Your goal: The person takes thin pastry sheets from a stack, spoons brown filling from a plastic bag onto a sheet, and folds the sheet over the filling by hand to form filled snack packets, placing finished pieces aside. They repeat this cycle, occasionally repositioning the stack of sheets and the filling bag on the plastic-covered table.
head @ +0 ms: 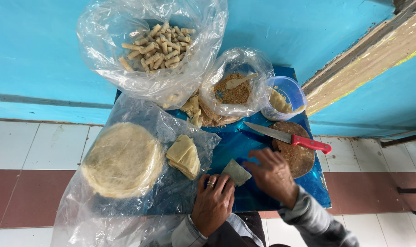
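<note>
Both hands pinched thin wrapper piece (236,172) near table's (244,142) front edge: left hand (212,201) closed on lower corner, right hand (273,174) gripping right side. Looked light, soft, tear-prone; best held by edges. Red-handled knife (288,136) lay just beyond.

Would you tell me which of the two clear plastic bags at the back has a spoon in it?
The smaller bag, beside the plastic tub: a pale spoon lies on its brown crumbs. The larger bag holds only rolled pastry sticks.

Bag of rolled sticks (158,45); bag w/ crumbs & spoon (235,87); red-handled knife (288,136) on round board (297,158); plastic tub (286,97).
</note>
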The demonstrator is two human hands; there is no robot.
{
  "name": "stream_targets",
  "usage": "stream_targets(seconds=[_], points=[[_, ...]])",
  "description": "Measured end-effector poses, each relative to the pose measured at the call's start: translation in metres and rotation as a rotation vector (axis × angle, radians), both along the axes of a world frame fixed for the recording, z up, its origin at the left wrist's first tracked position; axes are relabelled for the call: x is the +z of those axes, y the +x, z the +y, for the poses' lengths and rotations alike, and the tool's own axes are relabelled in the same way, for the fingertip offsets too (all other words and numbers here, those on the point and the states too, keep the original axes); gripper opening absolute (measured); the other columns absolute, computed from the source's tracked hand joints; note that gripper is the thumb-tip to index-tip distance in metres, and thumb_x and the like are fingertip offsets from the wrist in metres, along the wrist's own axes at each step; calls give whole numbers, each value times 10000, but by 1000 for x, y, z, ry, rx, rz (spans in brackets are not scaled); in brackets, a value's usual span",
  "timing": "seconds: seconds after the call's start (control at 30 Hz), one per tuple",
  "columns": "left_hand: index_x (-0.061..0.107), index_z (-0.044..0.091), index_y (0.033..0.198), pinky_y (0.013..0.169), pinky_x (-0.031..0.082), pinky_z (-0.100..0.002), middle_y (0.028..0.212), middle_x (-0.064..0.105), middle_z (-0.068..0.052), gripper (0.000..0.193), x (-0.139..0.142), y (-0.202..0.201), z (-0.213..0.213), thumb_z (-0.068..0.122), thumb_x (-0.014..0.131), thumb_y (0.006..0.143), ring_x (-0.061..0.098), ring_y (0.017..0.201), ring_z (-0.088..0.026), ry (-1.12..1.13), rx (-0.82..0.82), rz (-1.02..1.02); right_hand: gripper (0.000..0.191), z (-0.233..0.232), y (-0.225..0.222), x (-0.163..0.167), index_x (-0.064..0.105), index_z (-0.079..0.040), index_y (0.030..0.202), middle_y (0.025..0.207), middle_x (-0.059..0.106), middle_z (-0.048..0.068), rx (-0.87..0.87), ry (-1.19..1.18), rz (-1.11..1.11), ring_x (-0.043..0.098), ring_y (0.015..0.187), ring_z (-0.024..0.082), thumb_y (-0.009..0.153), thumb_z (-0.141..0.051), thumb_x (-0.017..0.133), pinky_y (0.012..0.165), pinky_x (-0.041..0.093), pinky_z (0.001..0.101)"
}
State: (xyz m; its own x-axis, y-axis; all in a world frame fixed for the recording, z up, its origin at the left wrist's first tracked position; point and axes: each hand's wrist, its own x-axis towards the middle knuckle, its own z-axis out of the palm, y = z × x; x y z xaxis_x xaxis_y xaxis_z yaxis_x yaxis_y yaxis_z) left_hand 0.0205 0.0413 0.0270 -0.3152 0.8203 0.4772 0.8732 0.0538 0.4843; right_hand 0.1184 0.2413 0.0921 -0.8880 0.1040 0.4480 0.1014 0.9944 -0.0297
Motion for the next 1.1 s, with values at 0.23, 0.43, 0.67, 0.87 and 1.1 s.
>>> stream_targets(seconds=[0.23,0.43,0.67,0.87,1.1], points=[[660,22,1147,986,400,-521,1201,619,-121,239,-7,-3,1,149,650,945,577,1074,-302,38,-25,-49,138,112,-127,32,765,-100,1010,1031,736,40,33,220,179,644,1016,239,890,-151,719,853,504,420],[646,24,1113,995,394,-564,1173,617,-132,244,-19,-2,5,161,683,914,582,1061,-314,-4,-18,-12,104,146,-204,-3,753,-165,756,898,682,17,-236,691,-395,584,1066,220,820,-200,678,954,412,388],[658,0,1136,987,394,-560,1200,622,-165,277,-33,-1,5,162,692,915,584,1078,-322,3,-57,-31,89,157,-190,-13,756,-167,839,889,704,22,-169,408,-246,633,992,208,785,-117,706,937,418,407],[667,2,1138,990,385,-572,1208,625,-165,279,-36,-1,5,160,694,910,584,1090,-326,16,-50,-32,179,156,-196,-17,783,-162,975,1031,721,41,-214,-93,-343,679,900,249,845,-281,753,835,481,449],[669,9,1124,992,382,-572,1198,623,-156,261,-35,-3,4,155,693,908,581,1092,-324,17,-43,-18,194,160,-214,-53,832,-168,996,1016,746,82,-48,-204,-191,701,907,296,911,-289,706,821,539,475]])
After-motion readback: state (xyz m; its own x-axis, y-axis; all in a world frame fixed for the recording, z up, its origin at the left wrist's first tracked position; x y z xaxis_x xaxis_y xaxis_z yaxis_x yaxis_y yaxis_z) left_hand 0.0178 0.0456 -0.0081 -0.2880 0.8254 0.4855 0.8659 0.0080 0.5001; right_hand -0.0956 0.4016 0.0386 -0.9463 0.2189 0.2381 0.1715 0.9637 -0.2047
